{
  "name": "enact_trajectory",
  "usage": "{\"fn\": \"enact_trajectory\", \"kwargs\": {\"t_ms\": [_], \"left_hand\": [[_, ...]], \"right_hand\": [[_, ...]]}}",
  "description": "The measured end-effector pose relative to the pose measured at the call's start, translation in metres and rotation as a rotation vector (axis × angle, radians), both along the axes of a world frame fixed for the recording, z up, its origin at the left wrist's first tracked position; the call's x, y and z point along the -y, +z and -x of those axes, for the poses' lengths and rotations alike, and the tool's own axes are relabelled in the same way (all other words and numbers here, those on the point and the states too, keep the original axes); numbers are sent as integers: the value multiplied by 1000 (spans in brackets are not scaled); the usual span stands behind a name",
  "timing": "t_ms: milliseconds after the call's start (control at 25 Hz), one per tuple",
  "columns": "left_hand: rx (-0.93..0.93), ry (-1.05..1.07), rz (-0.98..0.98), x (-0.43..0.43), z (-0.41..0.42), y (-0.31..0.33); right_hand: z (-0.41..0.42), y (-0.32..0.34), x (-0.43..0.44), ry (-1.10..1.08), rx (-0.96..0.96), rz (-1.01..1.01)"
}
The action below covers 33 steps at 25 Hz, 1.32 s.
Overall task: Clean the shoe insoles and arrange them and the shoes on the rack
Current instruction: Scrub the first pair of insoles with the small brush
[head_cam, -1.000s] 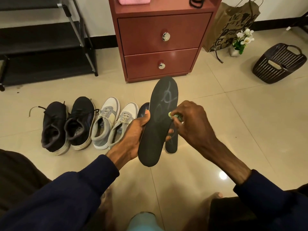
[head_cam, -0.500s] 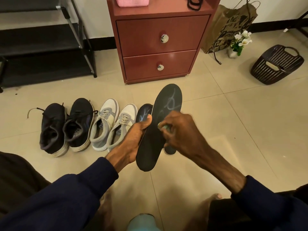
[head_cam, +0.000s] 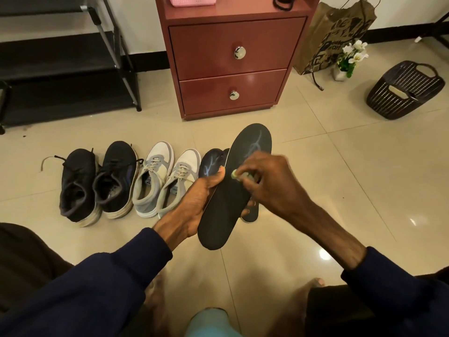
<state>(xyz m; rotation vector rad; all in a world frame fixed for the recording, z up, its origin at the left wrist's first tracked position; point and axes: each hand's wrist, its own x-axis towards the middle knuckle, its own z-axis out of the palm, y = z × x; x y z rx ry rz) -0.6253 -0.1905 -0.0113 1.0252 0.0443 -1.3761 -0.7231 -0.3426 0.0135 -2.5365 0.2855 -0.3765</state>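
My left hand (head_cam: 194, 205) grips a long black insole (head_cam: 226, 210) by its left edge, holding it up over the floor with the toe end pointing away. My right hand (head_cam: 264, 183) pinches a small pale green cleaning pad (head_cam: 233, 174) and presses it on the insole's middle. Another dark insole (head_cam: 211, 164) lies on the tiles behind, partly hidden. A black pair of shoes (head_cam: 97, 183) and a grey-white pair of sneakers (head_cam: 165, 181) stand in a row to the left. The black shoe rack (head_cam: 65, 69) is at the far left.
A red-brown two-drawer cabinet (head_cam: 233, 64) stands straight ahead. A paper bag (head_cam: 340, 35), a small pot of white flowers (head_cam: 349, 59) and a dark plastic basket (head_cam: 408, 91) sit at the right. A light blue object (head_cam: 211, 322) is near my knees.
My right hand has rubbed the pad across the insole, first toward the left edge, then back toward the middle. The insole has dropped slightly lower in view.
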Motion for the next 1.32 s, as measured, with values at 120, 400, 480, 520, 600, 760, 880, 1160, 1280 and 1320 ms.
{"fn": "enact_trajectory", "kwargs": {"t_ms": [120, 400, 480, 520, 600, 760, 880, 1160, 1280, 1320], "left_hand": [[9, -48, 3, -1, 5, 7], [-35, -50, 18, -1, 1, 8], [-39, -71, 15, -1, 4, 13], [-39, -69, -1, -1, 5, 13], [-42, -41, -45, -3, 4, 8], [-26, -49, -53, -3, 1, 3], [-24, -66, -63, -3, 4, 7], [-27, -89, -56, -3, 3, -1], [-47, -107, -58, -3, 6, 1], [-51, -98, -66, -4, 6, -1]], "right_hand": [[0, 0, 19, -228, 80, 24], [3, 5, 4, -45, -9, 18], [2, 3, 17, -200, 27, 64], [4, 1, 11, -197, 23, 57], [10, 0, -15, 2, -36, -3], [7, 0, 0, -9, -56, -55], [8, -8, 14, -235, 1, 50], [10, -3, 5, -77, -19, -43], [9, -8, 8, -244, 35, 28], [10, -9, -3, -179, 18, 12]]}}
